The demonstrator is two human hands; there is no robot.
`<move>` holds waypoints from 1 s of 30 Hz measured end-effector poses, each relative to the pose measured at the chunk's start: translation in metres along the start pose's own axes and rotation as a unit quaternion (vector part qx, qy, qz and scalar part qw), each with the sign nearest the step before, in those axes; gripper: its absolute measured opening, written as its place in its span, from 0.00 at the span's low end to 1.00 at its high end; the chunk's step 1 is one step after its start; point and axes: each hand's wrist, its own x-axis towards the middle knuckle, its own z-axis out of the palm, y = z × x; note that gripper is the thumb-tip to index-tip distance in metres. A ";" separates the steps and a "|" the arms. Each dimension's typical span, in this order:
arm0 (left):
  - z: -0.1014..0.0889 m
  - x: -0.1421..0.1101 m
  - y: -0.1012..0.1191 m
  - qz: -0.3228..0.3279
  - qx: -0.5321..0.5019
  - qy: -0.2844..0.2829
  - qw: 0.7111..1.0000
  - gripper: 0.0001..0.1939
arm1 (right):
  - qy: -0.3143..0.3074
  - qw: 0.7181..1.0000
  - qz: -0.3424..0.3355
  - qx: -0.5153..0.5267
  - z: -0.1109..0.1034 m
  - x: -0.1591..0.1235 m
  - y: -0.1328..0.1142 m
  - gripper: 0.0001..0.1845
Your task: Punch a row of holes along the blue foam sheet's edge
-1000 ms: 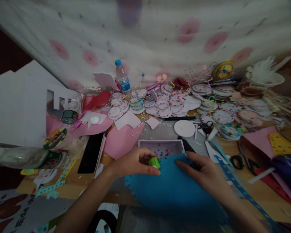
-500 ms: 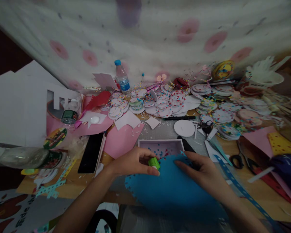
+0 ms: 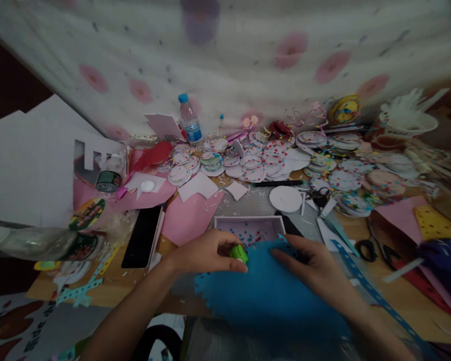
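Observation:
My left hand (image 3: 205, 251) is closed around a small bright green paper punch (image 3: 239, 253), its thumb on the near side. The punch sits at the upper edge of a blue sheet of paper (image 3: 263, 296), whose rim is notched with small cut-outs. Between thumb and fingers, my right hand (image 3: 315, 265) pinches the same sheet at its upper right; some of those fingers are hidden. Just beyond both hands lies a shallow white box (image 3: 249, 219) with tiny blue and red paper pieces inside. The sheet covers the box's near side.
Round cards with confetti (image 3: 251, 163) are heaped along the back. At left are a phone (image 3: 142, 238), a lying plastic bottle (image 3: 41, 243) and pink paper (image 3: 188, 218). At right lie scissors (image 3: 368, 249) and a punched blue strip (image 3: 364, 281). An upright water bottle (image 3: 190, 120) stands behind.

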 end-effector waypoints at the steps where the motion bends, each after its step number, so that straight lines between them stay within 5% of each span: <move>1: 0.001 0.000 0.000 0.004 0.015 0.008 1.000 0.16 | 0.002 1.000 0.000 0.005 0.000 0.000 0.000 0.15; 9: 0.012 -0.002 0.002 0.031 0.099 0.079 0.992 0.14 | -0.002 1.000 -0.017 -0.009 -0.001 -0.001 0.001 0.15; 14: 0.019 -0.002 0.005 0.023 0.176 0.121 0.977 0.15 | 0.013 0.986 -0.108 -0.127 -0.014 0.009 -0.012 0.18; 18: 0.025 0.001 0.013 0.026 0.220 0.123 0.967 0.14 | -0.113 0.953 -0.198 -0.199 -0.015 0.030 -0.031 0.35; 22: 0.025 0.004 0.019 0.036 0.249 0.133 0.959 0.14 | -0.245 0.918 -0.189 -0.246 -0.004 0.050 -0.043 0.24; 30: 0.024 0.003 0.015 0.058 0.295 0.171 0.938 0.12 | -0.249 0.901 -0.204 -0.292 0.008 0.058 -0.039 0.22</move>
